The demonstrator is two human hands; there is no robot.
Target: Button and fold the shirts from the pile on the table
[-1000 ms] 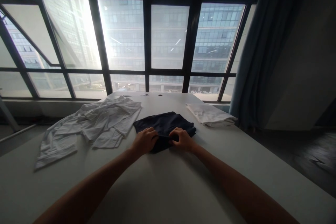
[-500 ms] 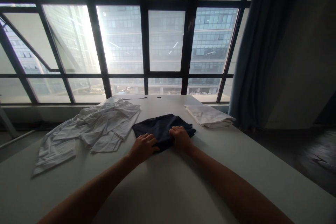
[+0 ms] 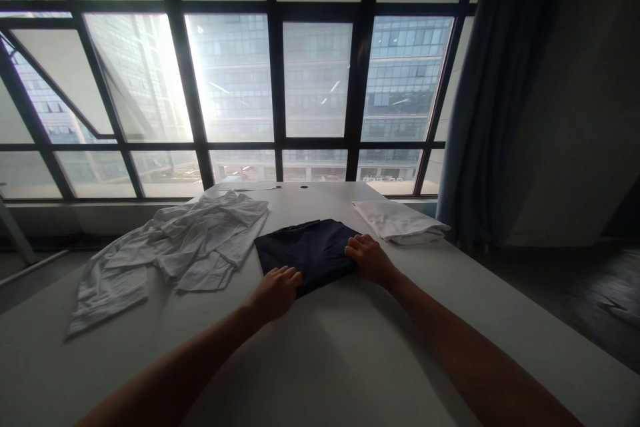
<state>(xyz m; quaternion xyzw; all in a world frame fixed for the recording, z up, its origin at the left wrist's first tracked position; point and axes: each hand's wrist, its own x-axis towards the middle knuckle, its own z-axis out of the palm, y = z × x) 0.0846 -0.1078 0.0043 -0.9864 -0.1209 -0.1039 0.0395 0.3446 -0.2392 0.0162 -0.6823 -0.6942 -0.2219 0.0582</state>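
A dark navy garment (image 3: 310, 250), folded into a compact piece, lies on the white table in front of me. Its exact kind cannot be told from here. My left hand (image 3: 277, 290) grips its near left edge, fingers curled over the cloth. At its right end, my right hand (image 3: 367, 257) is closed on the edge, with the thumb hidden beneath. The cloth between the two hands looks fairly flat.
Rumpled white clothes (image 3: 200, 237) spread over the left side of the white table (image 3: 320, 360). A folded white cloth (image 3: 400, 221) rests at the right edge. Behind the table stand dark-framed windows, with a blue curtain (image 3: 480, 120) on the right.
My right hand has moved right along the near edge to the garment's right end. My left hand has shifted slightly left and nearer, and the near edge looks straighter.
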